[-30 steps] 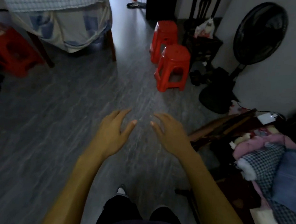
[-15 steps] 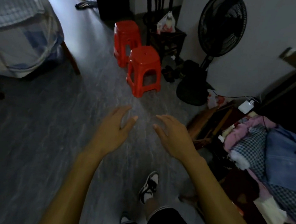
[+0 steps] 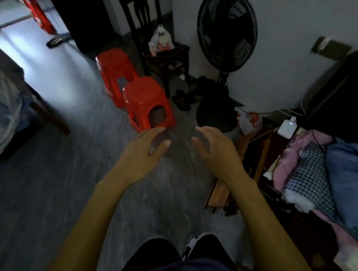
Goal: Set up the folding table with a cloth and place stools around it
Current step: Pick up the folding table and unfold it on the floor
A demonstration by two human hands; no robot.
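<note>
Hands hover empty over the grey floor (image 3: 43, 189): left hand (image 3: 145, 152) spread wide, right hand (image 3: 213, 150) loosely cupped, neither touching anything. The near red stool (image 3: 148, 99) stands just ahead of the left fingertips (image 3: 160, 129), the far red stool (image 3: 113, 67) right behind it, near the floor's far edge. The cloth-draped table (image 3: 46, 111) stands at far left.

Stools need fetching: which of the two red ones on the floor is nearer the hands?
The front stool, just beyond the left hand; the other stool stands behind it, beside the dark chair.
</note>
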